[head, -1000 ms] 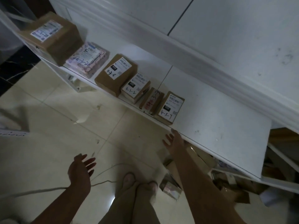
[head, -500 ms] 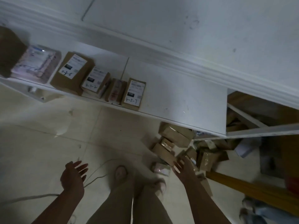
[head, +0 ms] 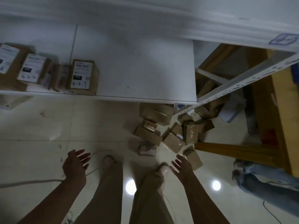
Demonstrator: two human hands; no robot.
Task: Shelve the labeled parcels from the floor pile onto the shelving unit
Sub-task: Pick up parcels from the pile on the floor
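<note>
— So, what are the hands doing?

— Holding nothing. The left hand hangs with its fingers loosely spread above the floor. The right hand is spread the same way, and they are well apart, one on each side of the person's legs.

— And the parcels?

— The floor pile lies below the right front corner of the shelf, brown boxes tumbled over one another. A small box sits just beside the right hand's fingertips; I can't tell whether they touch. A pale wrapped parcel lies at the pile's near edge.

— Anything shelved?

— A row at the shelf's left end, along its front edge. The box marked 4-3-7 is rightmost, and the box marked 4-3-2 is further left. A cable runs across the floor, and a person in jeans stands off to the right.
</note>
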